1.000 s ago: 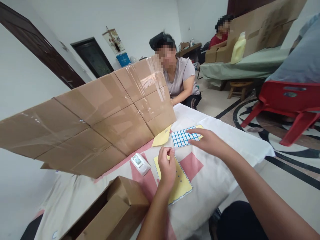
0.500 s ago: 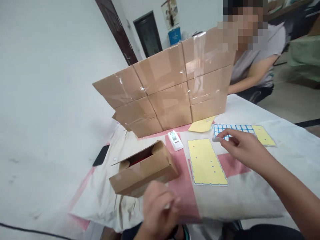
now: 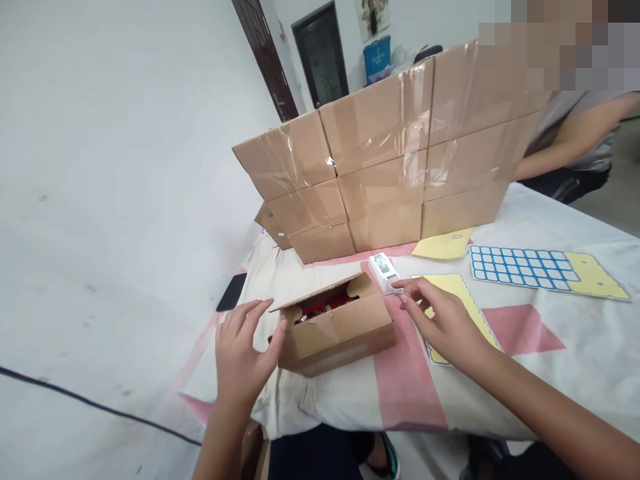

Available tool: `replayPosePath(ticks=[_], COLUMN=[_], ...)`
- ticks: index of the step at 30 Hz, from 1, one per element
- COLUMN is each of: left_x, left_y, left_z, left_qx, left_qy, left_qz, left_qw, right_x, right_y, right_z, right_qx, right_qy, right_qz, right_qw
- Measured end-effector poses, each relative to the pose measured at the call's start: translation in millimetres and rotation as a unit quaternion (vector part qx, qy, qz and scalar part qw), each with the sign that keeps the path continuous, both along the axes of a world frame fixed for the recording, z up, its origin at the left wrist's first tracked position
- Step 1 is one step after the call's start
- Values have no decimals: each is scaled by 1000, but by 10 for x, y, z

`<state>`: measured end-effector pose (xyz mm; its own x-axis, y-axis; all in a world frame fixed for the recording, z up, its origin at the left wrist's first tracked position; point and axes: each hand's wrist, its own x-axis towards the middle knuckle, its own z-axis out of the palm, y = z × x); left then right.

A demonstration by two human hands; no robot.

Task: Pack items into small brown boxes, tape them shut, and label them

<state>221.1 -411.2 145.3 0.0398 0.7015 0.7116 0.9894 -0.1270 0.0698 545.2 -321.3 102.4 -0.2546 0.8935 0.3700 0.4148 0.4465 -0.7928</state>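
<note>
A brown cardboard box [image 3: 340, 330] stands on the cloth with its lid flap partly raised. Inside it, red material and small shiny items [image 3: 315, 313] show in the gap. My left hand [image 3: 245, 347] is at the box's left end, fingers spread and thumb by the corner; whether it touches the cardboard I cannot tell. Thumb and forefinger of my right hand [image 3: 440, 317] are pinched together around something small and pale, too small to name. Just beyond those fingertips lies a white device with a small screen [image 3: 384, 272]. A yellow scallop-edged card [image 3: 450, 287] is partly hidden under my right hand.
A taped cardboard partition [image 3: 385, 167] stands across the back of the table. Near its foot lies a yellow sheet [image 3: 443, 245], with a blue-gridded card [image 3: 525, 267] to the right. A black phone [image 3: 231, 293] lies at left. Behind the partition sits a person [image 3: 575, 147].
My left hand has risen from the front edge to the box's left end and its fingers have spread. My right hand has moved left from the gridded card to the white device. The view has shifted.
</note>
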Motion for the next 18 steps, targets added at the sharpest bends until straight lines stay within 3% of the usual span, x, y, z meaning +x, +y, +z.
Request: replayPosePath(ticks=[6, 12, 15, 18], left_x=[8, 9, 42, 16], left_y=[-139, -90, -63, -21], left_z=[-119, -202, -228, -290], left_qx=[-21, 13, 19, -39], left_qy=[-122, -179, -202, -259], left_qz=[-16, -26, 22, 97], left_qw=[992, 983, 979, 960], right_x=[-187, -386, -500, -570], right_y=[-39, 162, 253, 292], right_z=[-169, 19, 109, 105], right_qx=[32, 137, 174, 231], right_qy=[39, 63, 42, -10], right_qz=[-2, 46, 84, 85], right_qw=[999, 988, 980, 969])
